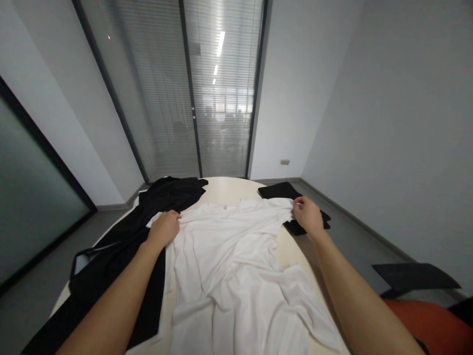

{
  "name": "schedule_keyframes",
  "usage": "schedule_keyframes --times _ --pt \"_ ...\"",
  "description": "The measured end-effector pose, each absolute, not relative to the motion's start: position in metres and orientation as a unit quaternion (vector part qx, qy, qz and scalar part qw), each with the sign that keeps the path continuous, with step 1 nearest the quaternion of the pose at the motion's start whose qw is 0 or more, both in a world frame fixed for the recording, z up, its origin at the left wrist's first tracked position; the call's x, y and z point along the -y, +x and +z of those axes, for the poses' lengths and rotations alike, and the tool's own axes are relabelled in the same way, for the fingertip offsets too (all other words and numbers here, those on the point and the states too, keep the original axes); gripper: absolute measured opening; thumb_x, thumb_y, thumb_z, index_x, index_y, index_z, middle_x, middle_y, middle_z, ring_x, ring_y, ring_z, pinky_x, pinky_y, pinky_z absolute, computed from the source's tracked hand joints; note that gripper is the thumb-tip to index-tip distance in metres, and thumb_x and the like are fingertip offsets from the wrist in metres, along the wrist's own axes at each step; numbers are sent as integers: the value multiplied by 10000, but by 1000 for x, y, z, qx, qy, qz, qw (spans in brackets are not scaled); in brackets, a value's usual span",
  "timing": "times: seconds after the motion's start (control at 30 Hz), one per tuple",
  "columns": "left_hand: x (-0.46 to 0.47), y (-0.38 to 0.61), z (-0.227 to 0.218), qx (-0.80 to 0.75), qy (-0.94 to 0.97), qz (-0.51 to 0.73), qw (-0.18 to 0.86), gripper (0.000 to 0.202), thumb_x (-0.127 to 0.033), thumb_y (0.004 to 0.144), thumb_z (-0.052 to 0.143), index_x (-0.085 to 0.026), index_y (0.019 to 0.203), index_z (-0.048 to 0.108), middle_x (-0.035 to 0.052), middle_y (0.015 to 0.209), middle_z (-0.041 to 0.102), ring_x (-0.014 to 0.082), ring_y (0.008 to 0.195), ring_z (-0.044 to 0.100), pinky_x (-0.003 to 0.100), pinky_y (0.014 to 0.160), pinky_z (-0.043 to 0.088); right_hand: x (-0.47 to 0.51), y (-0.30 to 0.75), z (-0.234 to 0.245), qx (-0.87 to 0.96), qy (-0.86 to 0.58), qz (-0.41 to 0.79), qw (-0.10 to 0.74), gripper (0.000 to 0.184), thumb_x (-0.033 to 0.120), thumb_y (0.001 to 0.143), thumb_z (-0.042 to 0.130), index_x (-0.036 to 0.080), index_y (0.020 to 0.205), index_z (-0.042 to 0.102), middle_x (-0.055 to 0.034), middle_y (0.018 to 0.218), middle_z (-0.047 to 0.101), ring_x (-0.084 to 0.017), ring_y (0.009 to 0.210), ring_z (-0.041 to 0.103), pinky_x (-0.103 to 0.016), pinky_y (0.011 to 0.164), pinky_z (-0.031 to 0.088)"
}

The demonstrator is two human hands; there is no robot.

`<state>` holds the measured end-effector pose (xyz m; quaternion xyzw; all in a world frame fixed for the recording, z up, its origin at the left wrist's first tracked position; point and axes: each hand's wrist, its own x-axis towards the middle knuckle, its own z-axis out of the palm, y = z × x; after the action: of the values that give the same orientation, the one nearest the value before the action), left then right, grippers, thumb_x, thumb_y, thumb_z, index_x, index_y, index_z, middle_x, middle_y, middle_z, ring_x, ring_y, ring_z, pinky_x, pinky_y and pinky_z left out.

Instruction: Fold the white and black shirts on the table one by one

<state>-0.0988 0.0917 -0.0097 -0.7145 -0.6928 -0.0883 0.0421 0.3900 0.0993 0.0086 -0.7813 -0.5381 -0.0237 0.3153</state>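
Note:
A white T-shirt (229, 251) lies spread over the table, its neckline at the far side and its lower part bunched in folds toward me. My left hand (165, 228) is closed on the shirt's left sleeve side, near the dark clothing. At the other side, my right hand (307, 213) pinches the end of the right sleeve by the table's edge. Fabric between the two hands is fairly flat, with soft wrinkles. The fingertips of both hands are partly hidden by the cloth and the hands themselves.
Black clothing (111, 266) is heaped along the left of the round cream table (225, 185). Dark folded fabric (279, 190) lies at the far right edge. An orange chair (424, 323) with a black part stands at lower right. Glass panels with blinds (158, 98) rise behind.

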Motion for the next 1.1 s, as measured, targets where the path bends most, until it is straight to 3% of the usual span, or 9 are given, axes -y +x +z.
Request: schedule_keyframes --times 0.1,0.2,0.33,0.6,0.83,0.97,1.1 --pt "-95 -101 -12 704 -695 -140 46 420 -154 905 376 -165 1148 718 100 1299 659 255 1134 646 348 959 505 -99 399 8 517 -792 -69 318 298 191 871 487 192 1057 720 -133 1061 670 -246 946 638 -318 815 456" --pt "-97 -102 -12 728 -657 -192 47 418 -258 960 356 -142 1137 716 135 1240 680 262 1086 668 340 937 512 -95 403 7 521 -807 -67 269 332 147 848 496 194 1063 744 -152 1098 651 -259 966 631 -340 824 460" --pt "-96 -99 -10 736 -656 -164 40 444 -351 989 327 -181 1112 719 132 1142 722 303 1027 685 383 843 534 -93 392 9 549 -796 -104 233 322 194 891 490 225 1077 751 -133 1205 654 -307 1103 577 -404 883 450" --pt "-89 -91 -7 726 -663 -176 57 411 -330 987 378 -195 1282 630 107 1226 701 278 1083 666 354 852 520 -98 375 9 610 -761 -88 201 368 374 964 462 218 1181 714 -117 1096 725 -287 1053 607 -383 885 425" --pt "-84 -84 -3 691 -704 -145 76 361 -310 985 404 -205 1187 685 87 1270 665 261 1102 637 351 890 500 -99 367 15 601 -770 -88 195 353 365 968 438 231 1083 744 -116 1139 715 -317 1176 505 -494 984 295" --pt "-86 -77 0 666 -731 -95 114 328 -302 963 446 -187 1076 731 108 1233 672 294 1089 622 405 928 475 -107 349 21 626 -749 -94 194 340 355 974 446 228 1085 742 -115 1164 705 -315 1151 499 -471 970 313" --pt "-103 -71 5 661 -740 -81 93 367 -297 994 381 -180 1077 719 116 1203 679 274 1049 653 373 886 484 -123 325 27 668 -720 -106 155 328 299 976 452 199 1055 754 -142 1135 701 -308 1119 515 -416 937 361"
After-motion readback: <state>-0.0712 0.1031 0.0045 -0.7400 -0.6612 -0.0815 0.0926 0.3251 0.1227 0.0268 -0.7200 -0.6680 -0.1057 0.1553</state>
